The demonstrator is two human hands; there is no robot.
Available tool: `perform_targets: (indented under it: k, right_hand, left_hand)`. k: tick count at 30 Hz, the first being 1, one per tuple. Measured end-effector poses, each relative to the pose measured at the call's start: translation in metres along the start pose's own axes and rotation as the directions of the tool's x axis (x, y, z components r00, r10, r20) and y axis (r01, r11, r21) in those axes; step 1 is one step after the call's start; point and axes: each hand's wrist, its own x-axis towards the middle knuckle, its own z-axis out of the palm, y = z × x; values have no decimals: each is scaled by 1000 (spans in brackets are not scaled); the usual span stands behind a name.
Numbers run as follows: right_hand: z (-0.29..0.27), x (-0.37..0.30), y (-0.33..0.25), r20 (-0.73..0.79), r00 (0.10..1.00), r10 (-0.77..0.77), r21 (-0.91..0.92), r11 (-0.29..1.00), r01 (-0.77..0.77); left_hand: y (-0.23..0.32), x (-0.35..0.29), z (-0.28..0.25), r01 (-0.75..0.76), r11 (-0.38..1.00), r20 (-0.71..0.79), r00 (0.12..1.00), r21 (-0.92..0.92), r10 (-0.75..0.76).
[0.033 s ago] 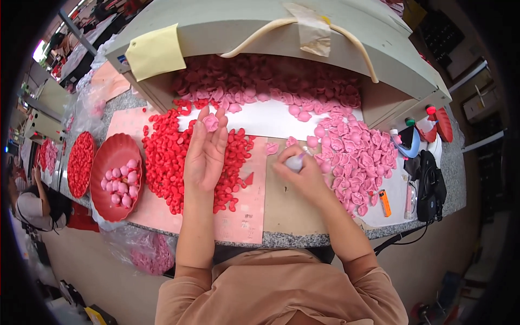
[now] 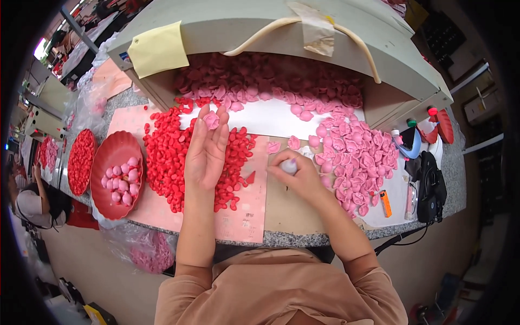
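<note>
My left hand (image 2: 206, 154) is palm up over the red pile, its fingers long and nearly straight. A pink petal-shaped flower piece (image 2: 212, 120) rests at its fingers. To the right, my right hand (image 2: 298, 176) curls around a small whitish squeeze bottle (image 2: 289, 166) with a purplish spot at its top. Its thumb and forefinger come close together at the left. Just beyond that hand lie a pink flower piece (image 2: 273, 147) and another pink piece (image 2: 293, 142). Small red pieces (image 2: 168, 157) are heaped around my left hand, and pink flower pieces (image 2: 357, 157) to the right.
A red scalloped bowl (image 2: 112, 154) with pink balls stands at the left, beside a red-filled dish (image 2: 82, 162). A grey cabinet (image 2: 260, 35) arches over more pink pieces. An orange lighter (image 2: 385, 203) and a black bag (image 2: 429, 187) lie at the right. A person (image 2: 35, 203) sits far left.
My right hand has moved slightly left and toward me with the bottle. The left hand keeps its pose with the flower piece, and the whole view has shifted a little.
</note>
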Motion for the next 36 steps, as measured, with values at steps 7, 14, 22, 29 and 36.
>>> perform_targets:
  k: [7, 14, 22, 29, 36]
  right_hand:
    - [34, 8, 10, 301, 843, -446, -350, 770, 533]
    - [16, 12, 14, 238, 839, -489, -615, 593, 520]
    - [19, 1, 4, 372, 878, -301, -471, 753, 458]
    - [2, -4, -3, 127, 964, -233, -252, 933, 259]
    - [-20, 0, -10, -49, 975, -218, 23, 975, 220]
  left_hand:
    - [6, 3, -14, 9, 992, 141, 990, -129, 9]
    - [4, 1, -6, -1, 1000, 1, 1000, -4, 1]
    - [-1, 0, -12, 55, 998, 110, 992, 31, -58]
    - [-25, -6, -4, 263, 926, 12, 961, 269, -277]
    - [-59, -20, -6, 394, 646, 28, 841, 654, -541]
